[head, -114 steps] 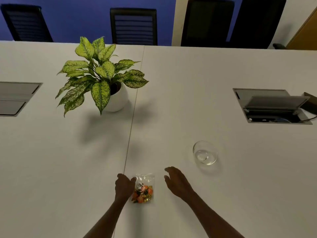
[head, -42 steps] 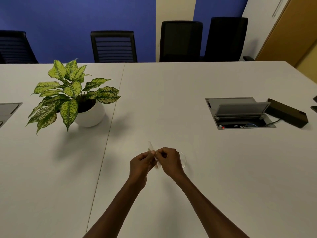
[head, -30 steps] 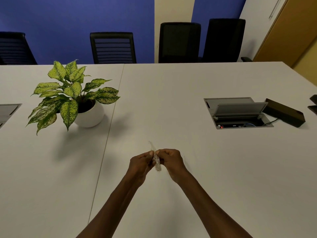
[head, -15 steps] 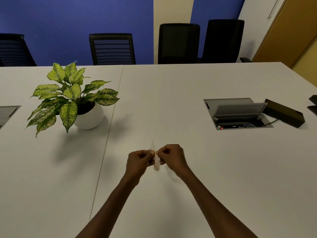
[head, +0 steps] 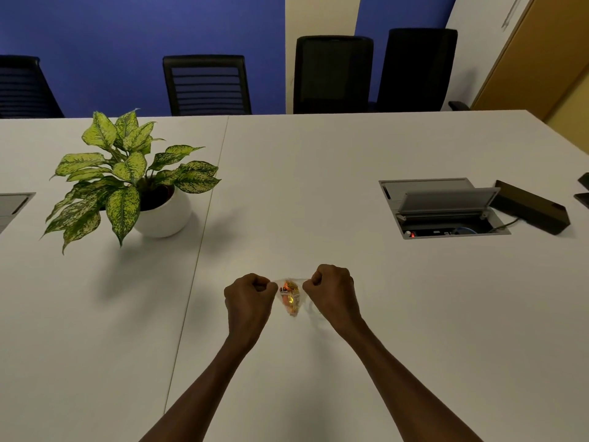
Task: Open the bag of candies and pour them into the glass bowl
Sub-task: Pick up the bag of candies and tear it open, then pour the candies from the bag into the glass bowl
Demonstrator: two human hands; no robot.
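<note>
Near centre of the white table (head: 382, 314), held just above it: clear candy bag (head: 289, 297), small, holding orange and gold wrapped candies. Left hand (head: 250, 298) and right hand (head: 333, 293) each pinch a top corner, stretching the mouth between them. Likely light, soft, crinkly, slippery film; best gripped at the top edges. Glass bowl faint, mostly hidden beneath right hand. Potted plant (head: 127, 180) far left.

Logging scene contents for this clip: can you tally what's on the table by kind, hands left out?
Bag of candies: 1
Glass bowl: 1, mostly hidden behind the right hand
Potted plant: 1
Open cable hatch: 1
Closed cable hatch: 1, cut off at the left edge
Black box: 1
Dark things at the right edge: 2, too cropped to name
Total: 8
</note>
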